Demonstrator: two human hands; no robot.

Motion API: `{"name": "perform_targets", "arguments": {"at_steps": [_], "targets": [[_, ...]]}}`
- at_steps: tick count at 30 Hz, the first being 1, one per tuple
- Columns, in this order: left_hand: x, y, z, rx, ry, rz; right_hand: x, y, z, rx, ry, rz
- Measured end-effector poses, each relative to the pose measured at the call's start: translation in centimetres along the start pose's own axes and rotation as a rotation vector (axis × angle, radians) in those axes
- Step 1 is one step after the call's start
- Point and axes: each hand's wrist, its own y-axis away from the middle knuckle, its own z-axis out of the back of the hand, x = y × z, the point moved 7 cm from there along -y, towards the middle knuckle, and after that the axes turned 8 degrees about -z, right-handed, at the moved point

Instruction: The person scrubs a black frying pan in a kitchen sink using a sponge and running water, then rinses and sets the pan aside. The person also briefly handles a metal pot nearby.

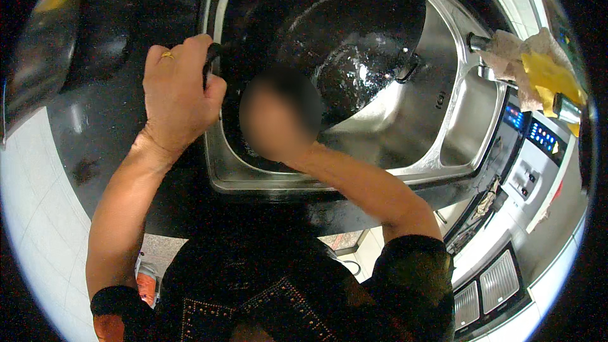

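A large black wok (361,23) lies tilted in the stainless steel sink (408,137), and its inner surface glistens with wet. My left hand (178,85), wearing a ring, is closed around the wok's dark handle (213,54) at the sink's left rim. Over the near left part of the wok is my right hand (280,118). A blurred patch covers its fingers, so I cannot tell whether it holds anything. On the wok's far right side a small loop handle (409,69) shows against the basin wall.
A smaller side basin (470,118) adjoins the sink at right. Above it, a brown cloth (508,61) and a yellow cloth (553,78) hang over metal fittings. Black countertop (114,194) borders the left side. An orange object (146,287) stands below the counter.
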Motion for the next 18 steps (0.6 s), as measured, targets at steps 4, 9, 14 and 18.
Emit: {"name": "perform_targets", "arguments": {"at_steps": [4,9,14,18], "targets": [[-0.1,0.1,0.1,0.011,-0.003,-0.026,-9.4,1.3,-1.7,0.043,0.312,0.061],[0.2,0.2,0.2,-0.002,0.031,0.014,-23.5,-0.5,6.9,-0.005,1.061,-0.094],[0.1,0.3,0.1,-0.012,0.060,0.000,-23.2,-4.2,14.1,-0.273,1.332,-0.152],[0.1,0.2,0.1,0.019,0.048,0.011,-19.8,-0.8,2.8,-0.052,0.580,-0.460]]}}
